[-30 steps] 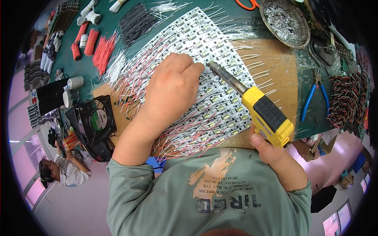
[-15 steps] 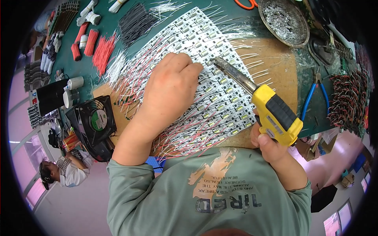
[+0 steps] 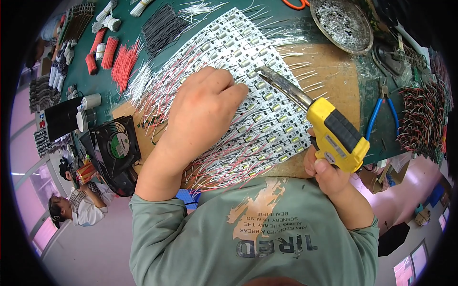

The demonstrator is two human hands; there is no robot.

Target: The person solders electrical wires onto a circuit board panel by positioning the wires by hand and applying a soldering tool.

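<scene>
— 2 hands in the head view, what do you see?

— I see my left hand [image 3: 202,112] pressed fingers-together on the white LED strip panel [image 3: 248,90], pinching at a wire, though I cannot tell which. My right hand [image 3: 327,174] is clamped on the yellow soldering iron [image 3: 329,128], its tip touching the panel beside my left fingertips.

— Around them?

— Panel lies mid-surface [image 3: 334,81]; blue pliers [image 3: 379,114] right, black fan [image 3: 114,145] left.

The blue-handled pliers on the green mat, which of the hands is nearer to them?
Right. The right hand, gripping the yellow soldering iron, sits just below-left of the blue-handled pliers. The left hand rests on the white LED strips, far across the board to their left.
</scene>
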